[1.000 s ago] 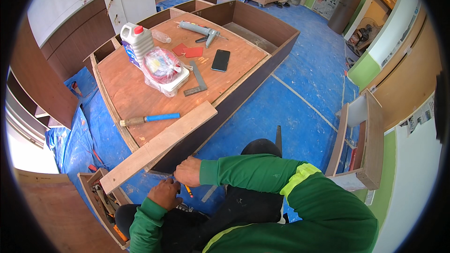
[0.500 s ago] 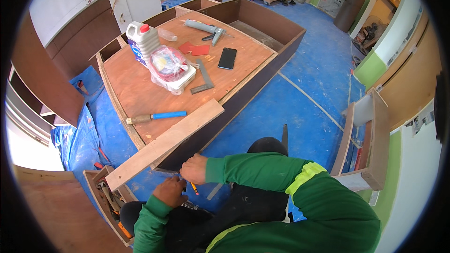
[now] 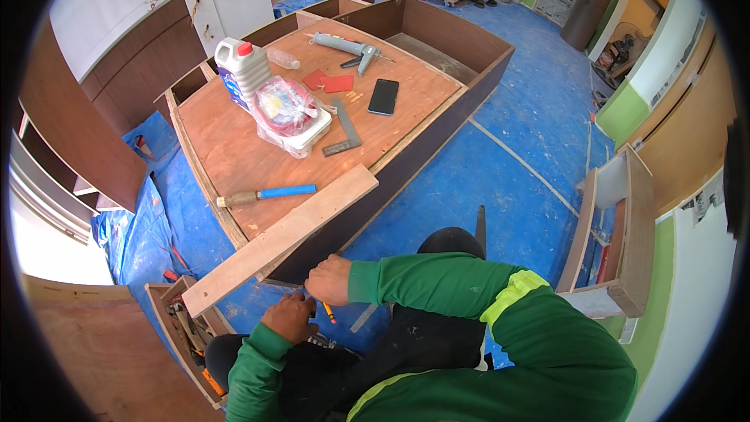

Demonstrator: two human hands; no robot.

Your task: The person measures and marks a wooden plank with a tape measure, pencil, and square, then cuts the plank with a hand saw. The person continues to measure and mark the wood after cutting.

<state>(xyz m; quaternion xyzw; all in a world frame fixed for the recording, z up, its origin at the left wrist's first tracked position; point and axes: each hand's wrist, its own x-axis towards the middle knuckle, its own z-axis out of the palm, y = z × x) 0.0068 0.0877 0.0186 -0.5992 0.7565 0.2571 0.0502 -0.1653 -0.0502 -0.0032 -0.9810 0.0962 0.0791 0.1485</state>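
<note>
My right hand (image 3: 329,280) is closed beside the near lower corner of a long wooden cabinet (image 3: 437,141). A yellow pencil (image 3: 330,313) sticks out from under that hand, eraser end down. Just left of it, my left hand (image 3: 289,317) is closed with its fingers curled toward the right hand; what it grips, if anything, is hidden. Above both hands a pale wooden board (image 3: 281,238) lies slantwise across the cabinet's near end. On the cabinet top near the board rests a chisel (image 3: 266,195) with a blue blade end and wooden handle.
The cabinet top also holds a white jug (image 3: 242,74), a bagged container (image 3: 285,109), a steel square (image 3: 344,129), a phone (image 3: 383,97) and a caulking gun (image 3: 344,48). A wooden tool box (image 3: 168,320) stands at my left. Blue sheeting (image 3: 500,187) covers the floor.
The whole view has shifted slightly. My hands keep almost the same pose at the cabinet corner. At the far back, a person's legs have moved a little to the right.
</note>
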